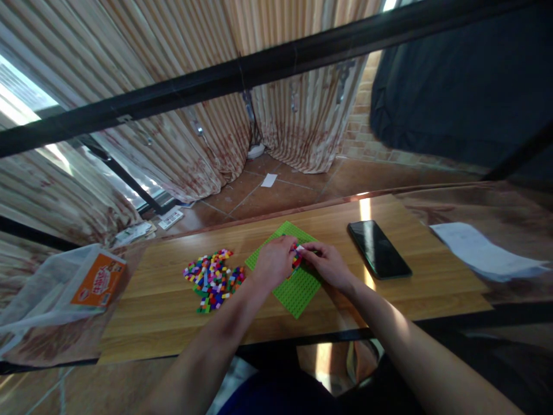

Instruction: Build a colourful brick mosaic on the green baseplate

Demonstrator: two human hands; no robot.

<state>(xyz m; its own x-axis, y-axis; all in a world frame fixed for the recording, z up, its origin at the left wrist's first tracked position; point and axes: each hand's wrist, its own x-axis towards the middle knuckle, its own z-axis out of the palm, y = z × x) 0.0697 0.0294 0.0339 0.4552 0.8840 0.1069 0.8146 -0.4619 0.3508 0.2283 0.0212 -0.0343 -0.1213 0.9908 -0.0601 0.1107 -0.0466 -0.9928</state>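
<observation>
A bright green studded baseplate (pixel 298 288) lies on the wooden table (pixel 164 311) in front of me. My left hand (pixel 273 262) and my right hand (pixel 326 262) meet over its middle, fingers pinched together around a small cluster of coloured bricks (pixel 296 258) that sits on or just above the plate. Which hand carries the cluster I cannot tell. A loose pile of small multicoloured bricks (pixel 213 278) lies on the table left of the plate, close to my left wrist.
A black phone (pixel 379 249) lies face up right of the plate. White paper (pixel 488 251) rests at the table's right end. A clear bag with an orange box (pixel 97 279) sits at the left end. Curtains and tiled floor lie beyond.
</observation>
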